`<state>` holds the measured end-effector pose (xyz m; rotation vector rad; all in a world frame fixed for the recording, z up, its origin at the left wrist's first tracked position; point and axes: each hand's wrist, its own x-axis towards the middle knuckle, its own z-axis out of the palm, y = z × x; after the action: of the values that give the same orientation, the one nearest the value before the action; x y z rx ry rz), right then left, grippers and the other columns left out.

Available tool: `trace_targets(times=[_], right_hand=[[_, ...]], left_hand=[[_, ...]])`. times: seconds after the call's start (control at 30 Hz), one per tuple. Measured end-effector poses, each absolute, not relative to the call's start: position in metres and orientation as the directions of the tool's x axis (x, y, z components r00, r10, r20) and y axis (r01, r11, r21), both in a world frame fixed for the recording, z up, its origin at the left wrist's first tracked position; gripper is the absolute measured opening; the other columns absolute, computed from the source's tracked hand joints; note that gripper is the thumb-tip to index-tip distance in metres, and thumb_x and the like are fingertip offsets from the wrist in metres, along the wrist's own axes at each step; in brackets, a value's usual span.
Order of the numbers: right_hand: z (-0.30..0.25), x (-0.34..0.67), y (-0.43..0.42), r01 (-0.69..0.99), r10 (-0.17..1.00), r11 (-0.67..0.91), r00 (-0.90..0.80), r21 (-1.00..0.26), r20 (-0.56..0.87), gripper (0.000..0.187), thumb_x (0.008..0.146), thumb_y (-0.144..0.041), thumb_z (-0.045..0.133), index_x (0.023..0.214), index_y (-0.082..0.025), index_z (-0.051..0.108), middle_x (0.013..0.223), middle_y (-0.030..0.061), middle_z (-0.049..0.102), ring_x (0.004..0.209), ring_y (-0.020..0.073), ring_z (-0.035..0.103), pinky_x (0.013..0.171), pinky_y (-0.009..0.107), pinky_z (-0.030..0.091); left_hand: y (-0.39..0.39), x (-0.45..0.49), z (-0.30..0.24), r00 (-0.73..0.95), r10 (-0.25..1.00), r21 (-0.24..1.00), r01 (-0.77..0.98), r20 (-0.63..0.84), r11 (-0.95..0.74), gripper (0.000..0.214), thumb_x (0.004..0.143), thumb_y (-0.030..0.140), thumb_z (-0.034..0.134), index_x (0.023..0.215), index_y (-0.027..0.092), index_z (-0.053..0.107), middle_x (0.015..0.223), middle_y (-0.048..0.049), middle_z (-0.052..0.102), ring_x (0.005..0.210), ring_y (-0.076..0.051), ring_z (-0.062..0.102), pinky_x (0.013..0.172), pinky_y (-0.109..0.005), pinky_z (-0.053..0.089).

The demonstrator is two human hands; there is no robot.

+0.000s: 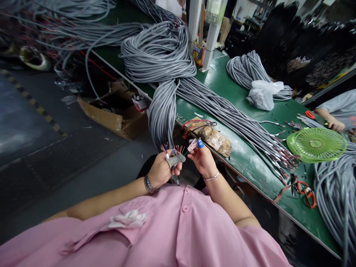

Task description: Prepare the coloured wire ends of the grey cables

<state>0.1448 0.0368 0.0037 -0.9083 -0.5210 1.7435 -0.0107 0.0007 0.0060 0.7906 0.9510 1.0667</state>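
My left hand (161,168) is closed around the stripped end of a grey cable, in front of my shirt. Thin coloured wires (179,150) fan out above its fingers, and the thumb wears a grey covering (177,160). To its right, my right hand (205,160) pinches a small pale pink clip-like piece (192,145) between finger and thumb. One digit of that hand has a blue wrap (200,143). A green wire reaches toward the pink piece; whether they touch I cannot tell. A grey cable bundle (162,111) hangs from the bench edge just beyond my hands.
On the green bench (239,137) lie a large cable coil (158,52), a wrapped block (215,137) and orange-handled scissors (307,193). A green fan (316,144) stands at right, near another person's hand (333,122). An open carton (111,115) sits left of the bench.
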Motion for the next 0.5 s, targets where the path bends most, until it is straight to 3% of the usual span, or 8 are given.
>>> trace_targets(times=[0.27,0.5], right_hand=[[0.005,0.141,0.035,-0.609,0.947,-0.304,-0.109,-0.733,-0.303,0.033,0.076,-0.049,0.07,0.086,-0.018,0.065,0.071,-0.0016,0.059,0.059,0.0082,0.05,0.057,0.021,0.05],[-0.009,0.141,0.036,-0.563,0.981,-0.18,-0.037,-0.807,-0.192,0.046,0.082,-0.063,0.056,0.085,-0.018,0.066,0.075,0.0022,0.062,0.061,0.0109,0.051,0.057,0.023,0.047]], left_hand=[[0.01,-0.002,0.006,0.162,0.952,0.862,-0.406,-0.26,0.304,0.019,0.073,0.032,0.069,0.073,0.015,0.06,0.049,0.0026,0.059,0.036,-0.009,0.049,0.034,-0.02,0.032],[0.01,-0.004,0.002,0.173,0.946,0.856,-0.405,-0.273,0.321,0.022,0.073,0.035,0.069,0.075,0.015,0.061,0.05,0.0022,0.059,0.035,-0.009,0.049,0.033,-0.02,0.032]])
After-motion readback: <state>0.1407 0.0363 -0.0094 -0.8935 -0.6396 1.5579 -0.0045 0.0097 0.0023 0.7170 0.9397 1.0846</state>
